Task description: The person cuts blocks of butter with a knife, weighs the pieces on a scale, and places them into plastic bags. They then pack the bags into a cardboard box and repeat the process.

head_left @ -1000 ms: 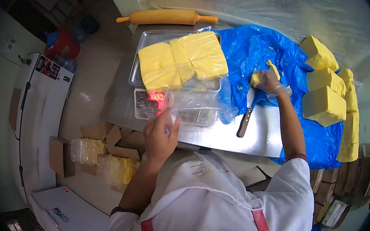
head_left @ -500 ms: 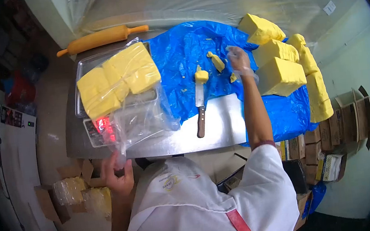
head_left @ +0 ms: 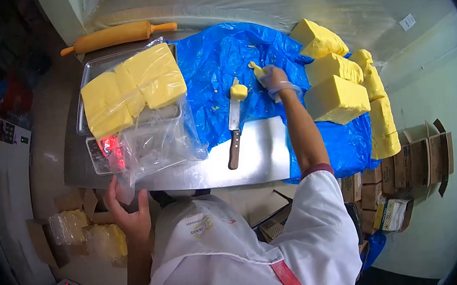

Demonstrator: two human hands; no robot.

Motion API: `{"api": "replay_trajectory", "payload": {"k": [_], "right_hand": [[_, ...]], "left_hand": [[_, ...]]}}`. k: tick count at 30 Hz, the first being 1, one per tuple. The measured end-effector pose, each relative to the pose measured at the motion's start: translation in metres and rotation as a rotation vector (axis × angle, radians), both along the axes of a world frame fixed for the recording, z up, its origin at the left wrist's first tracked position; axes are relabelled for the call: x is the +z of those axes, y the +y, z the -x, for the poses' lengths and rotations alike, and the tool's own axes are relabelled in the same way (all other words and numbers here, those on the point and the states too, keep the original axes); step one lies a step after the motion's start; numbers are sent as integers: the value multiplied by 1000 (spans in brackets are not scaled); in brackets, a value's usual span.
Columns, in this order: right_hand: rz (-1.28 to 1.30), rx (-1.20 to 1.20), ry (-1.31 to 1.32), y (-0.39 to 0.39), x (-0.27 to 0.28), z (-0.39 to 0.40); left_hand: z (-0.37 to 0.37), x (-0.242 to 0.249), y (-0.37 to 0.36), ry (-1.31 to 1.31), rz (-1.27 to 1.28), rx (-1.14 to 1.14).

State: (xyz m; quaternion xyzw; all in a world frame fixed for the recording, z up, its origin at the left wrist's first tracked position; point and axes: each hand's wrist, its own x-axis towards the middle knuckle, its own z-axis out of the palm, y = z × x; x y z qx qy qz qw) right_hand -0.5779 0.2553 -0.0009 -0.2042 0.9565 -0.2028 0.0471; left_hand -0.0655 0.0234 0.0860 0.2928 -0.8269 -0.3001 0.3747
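Observation:
My left hand (head_left: 129, 213) is at the table's front edge, thumb and fingers spread, beside the loose end of a clear plastic bag (head_left: 157, 150). Inside the bag, large yellow butter blocks (head_left: 160, 74) rest on a metal tray (head_left: 87, 79) over a scale with a red lit display (head_left: 111, 146). On the blue plastic sheet (head_left: 203, 61), my right hand (head_left: 275, 79), in a clear glove, closes round a small strip of butter (head_left: 256, 68); its fingertips are partly hidden. To its left lies a knife (head_left: 233, 136) with a butter lump (head_left: 238, 91) at its blade tip.
Tall butter blocks (head_left: 338, 100) stand at the right of the table. A rolling pin (head_left: 111, 38) lies along the back left. Cardboard boxes (head_left: 414, 162) are stacked on the floor at right, and an opened carton with wrapped yellow blocks (head_left: 70, 228) sits at lower left.
My right hand has moved left and slightly down onto the small butter strip. My left hand's fingers have spread away from the bag's end. The whole view has shifted slightly.

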Motion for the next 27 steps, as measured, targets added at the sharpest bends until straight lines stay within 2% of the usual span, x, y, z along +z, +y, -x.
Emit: {"api": "replay_trajectory", "payload": {"k": [3,6,7,10,11,14,15,18,19,23,26,27], "right_hand": [[472,-30,-358,26,9,12],[607,-273,-570,40,20,17],[864,-335,-701,35,30,9],[1037,-301,-815,39,53,2],[957,-160,-795,45,53,7],[981,-65,-735,44,59,-7],[960,-144,-723,38,74,-25],[665,-99,-565,43,58,-20],[649,-110,-534,42,52,-16],[585,101,-389,29,17,-9],[537,284,-115,31,4,-3],[628,196,-254,33,5,-1]], "left_hand": [[-4,3,0,-13,-104,41],[-6,-5,-1,78,-169,34],[-7,-7,-3,75,-146,29],[-7,-10,-3,67,-124,20],[-6,-8,-3,64,-150,22],[-2,-11,-4,100,-192,20],[-1,-12,-3,118,-201,22],[-1,-10,-4,117,-202,9],[0,-10,-3,137,-234,7],[-2,-18,-3,153,-355,7],[-2,-25,-4,175,-351,11],[-3,-26,-3,187,-330,35]]}}
